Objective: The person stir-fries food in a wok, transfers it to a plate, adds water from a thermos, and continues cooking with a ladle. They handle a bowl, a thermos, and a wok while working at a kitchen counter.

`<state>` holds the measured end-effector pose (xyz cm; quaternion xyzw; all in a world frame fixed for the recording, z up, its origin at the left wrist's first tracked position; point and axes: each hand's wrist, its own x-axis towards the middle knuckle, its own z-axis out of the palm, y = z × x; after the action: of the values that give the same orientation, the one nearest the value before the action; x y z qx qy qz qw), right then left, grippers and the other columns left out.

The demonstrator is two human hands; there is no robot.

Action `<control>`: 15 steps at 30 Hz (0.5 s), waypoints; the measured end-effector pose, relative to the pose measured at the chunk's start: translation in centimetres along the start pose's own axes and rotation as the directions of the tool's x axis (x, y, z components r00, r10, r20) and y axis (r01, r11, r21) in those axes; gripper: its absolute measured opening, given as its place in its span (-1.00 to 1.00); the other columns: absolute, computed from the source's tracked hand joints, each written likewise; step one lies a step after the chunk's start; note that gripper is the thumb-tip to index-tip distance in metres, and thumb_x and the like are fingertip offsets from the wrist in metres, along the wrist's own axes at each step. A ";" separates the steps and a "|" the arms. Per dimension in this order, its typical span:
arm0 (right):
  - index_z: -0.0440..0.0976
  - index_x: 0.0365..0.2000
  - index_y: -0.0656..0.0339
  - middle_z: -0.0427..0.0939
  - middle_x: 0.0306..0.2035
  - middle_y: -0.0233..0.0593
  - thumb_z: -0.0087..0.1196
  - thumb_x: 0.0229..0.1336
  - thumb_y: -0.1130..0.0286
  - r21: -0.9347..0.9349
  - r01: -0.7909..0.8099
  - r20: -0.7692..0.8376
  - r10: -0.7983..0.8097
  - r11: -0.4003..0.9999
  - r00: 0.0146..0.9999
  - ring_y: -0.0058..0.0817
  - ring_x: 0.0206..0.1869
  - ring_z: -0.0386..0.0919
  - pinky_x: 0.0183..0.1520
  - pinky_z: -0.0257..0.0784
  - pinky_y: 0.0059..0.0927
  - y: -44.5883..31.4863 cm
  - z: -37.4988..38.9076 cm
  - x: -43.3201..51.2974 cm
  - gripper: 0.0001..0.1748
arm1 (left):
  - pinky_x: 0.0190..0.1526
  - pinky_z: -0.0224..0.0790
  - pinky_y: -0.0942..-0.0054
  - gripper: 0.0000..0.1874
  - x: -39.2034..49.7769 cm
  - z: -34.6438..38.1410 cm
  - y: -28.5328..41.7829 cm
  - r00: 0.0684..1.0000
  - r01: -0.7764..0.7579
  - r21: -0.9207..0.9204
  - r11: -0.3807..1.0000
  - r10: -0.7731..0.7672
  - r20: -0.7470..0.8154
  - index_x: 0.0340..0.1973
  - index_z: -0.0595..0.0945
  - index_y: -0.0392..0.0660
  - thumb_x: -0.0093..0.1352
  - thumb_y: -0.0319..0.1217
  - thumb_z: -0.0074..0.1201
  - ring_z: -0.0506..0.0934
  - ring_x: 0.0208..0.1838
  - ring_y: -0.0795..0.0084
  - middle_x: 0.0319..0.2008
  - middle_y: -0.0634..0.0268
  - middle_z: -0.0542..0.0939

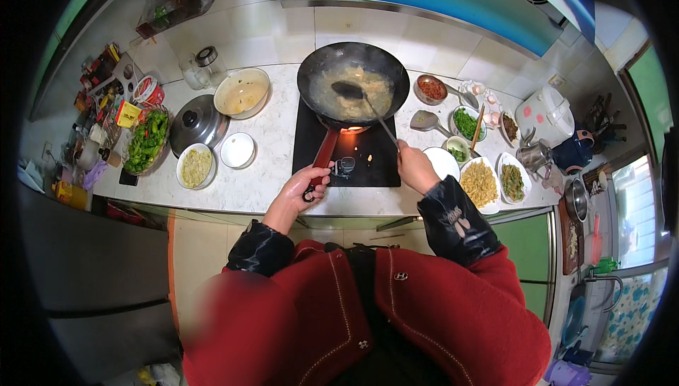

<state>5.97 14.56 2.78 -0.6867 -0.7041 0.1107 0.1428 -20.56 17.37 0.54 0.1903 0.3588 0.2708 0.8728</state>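
Note:
My left hand [306,186] grips the reddish-brown handle [327,148] of a black wok [313,97], which sits over a lit burner on a black gas hob [347,174]. Pale, cloudy liquid with light pieces of food [371,78] fills the bottom of the wok. The long metal shaft of a ladle [347,89] is in my right hand [416,167], and its dark bowl rests in the food. Orange flame [353,130] shows beneath the wok's near side.
Right of the hob are a bowl of chopped red food [431,89], a spatula [428,120], chopped greens [467,123], a plate of yellowish food [478,182] and a rice cooker [545,115]. To the left stand a cream bowl [242,93], a metal lid [199,126] and a basket of green peppers [147,141].

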 end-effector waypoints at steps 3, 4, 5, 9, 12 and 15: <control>0.29 -0.21 0.38 0.48 -0.56 0.13 -0.19 0.01 0.55 -0.002 0.018 0.089 -0.017 1.000 0.996 0.06 -0.45 0.48 -0.39 0.39 -0.03 -1.6 -1.7 -3.2 -0.73 | -0.78 0.01 0.75 -0.73 0.1 -0.2 0.0 1.000 0.005 -0.012 1.000 -0.005 0.018 -0.11 0.43 -0.12 0.25 -0.51 -0.02 0.25 -0.72 0.67 -0.61 0.38 0.39; 0.28 -0.17 0.39 0.49 -0.56 0.12 -0.18 0.00 0.55 -0.017 0.015 0.071 -0.014 1.000 0.997 0.04 -0.46 0.49 -0.40 0.39 -0.05 -1.6 -1.4 -3.8 -0.69 | -0.78 0.01 0.75 -0.73 0.2 -0.2 0.0 1.000 0.006 -0.013 1.000 -0.006 0.020 -0.11 0.42 -0.12 0.25 -0.50 -0.02 0.25 -0.72 0.67 -0.61 0.38 0.39; 0.28 -0.14 0.40 0.49 -0.56 0.11 -0.17 -0.02 0.56 -0.032 0.012 0.053 -0.010 0.999 0.999 0.02 -0.47 0.49 -0.41 0.40 -0.06 -1.5 -1.1 -4.3 -0.65 | -0.78 0.01 0.75 -0.73 0.2 -0.2 0.0 1.000 0.007 -0.014 1.000 -0.007 0.020 -0.11 0.42 -0.11 0.25 -0.50 -0.02 0.25 -0.72 0.67 -0.61 0.38 0.39; 0.24 -0.04 0.46 0.50 -0.56 0.02 -0.14 -0.04 0.55 -0.177 0.017 0.036 -0.011 0.984 0.999 -0.10 -0.50 0.53 -0.46 0.43 -0.17 -1.1 0.4 -5.5 -0.54 | -0.79 -0.05 0.75 -0.66 0.5 0.1 -0.4 1.000 0.007 0.030 1.000 -0.006 -0.017 -0.02 0.41 -0.08 0.28 -0.44 -0.03 0.17 -0.76 0.72 -0.61 0.41 0.39; 0.26 -0.09 0.45 0.50 -0.60 -0.07 -0.14 -0.01 0.52 -0.259 0.018 -0.015 -0.023 0.966 1.000 -0.20 -0.54 0.54 -0.52 0.43 -0.27 -0.8 1.6 -5.8 -0.59 | -0.79 -0.06 0.75 -0.66 0.5 0.3 -0.5 1.000 0.005 0.017 1.000 -0.004 -0.020 -0.01 0.41 -0.08 0.28 -0.45 -0.03 0.17 -0.76 0.72 -0.61 0.40 0.38; 0.28 -0.15 0.41 0.49 -0.61 -0.13 -0.16 0.01 0.49 -0.319 0.006 -0.052 -0.024 0.948 0.998 -0.27 -0.60 0.53 -0.59 0.42 -0.33 -0.8 2.5 -5.9 -0.66 | -0.79 -0.06 0.75 -0.65 0.9 -0.3 -0.6 1.000 0.012 0.008 1.000 -0.012 0.000 -0.01 0.40 -0.08 0.28 -0.45 -0.03 0.16 -0.76 0.72 -0.61 0.40 0.38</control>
<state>4.42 8.79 0.43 -0.6982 -0.7137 -0.0246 0.0500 -20.07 17.47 -0.42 0.1916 0.3610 0.2641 0.8736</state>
